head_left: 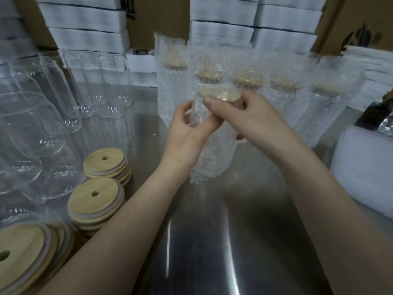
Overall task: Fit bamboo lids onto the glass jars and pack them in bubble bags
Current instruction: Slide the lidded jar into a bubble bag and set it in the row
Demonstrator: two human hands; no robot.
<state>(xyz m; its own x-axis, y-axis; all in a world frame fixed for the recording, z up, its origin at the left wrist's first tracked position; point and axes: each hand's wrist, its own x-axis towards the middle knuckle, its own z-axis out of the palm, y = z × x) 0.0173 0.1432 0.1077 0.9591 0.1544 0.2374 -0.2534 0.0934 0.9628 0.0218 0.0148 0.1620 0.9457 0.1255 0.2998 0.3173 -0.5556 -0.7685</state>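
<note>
Above the shiny metal surface (214,235), the left hand (187,130) and right hand (246,120) pinch a bumpy bubble bag (209,170). Inside is a glass jar (217,145) with a round bamboo lid (219,93).

Bare steel table (212,241) lies open between lid stacks (95,201) left, foam pad (365,171) right, bagged jars (285,92) behind.

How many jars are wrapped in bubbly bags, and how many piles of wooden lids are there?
Bagged jars: 6, one held by the left hand and right hand
Lid piles: 3
Total: 9
</note>
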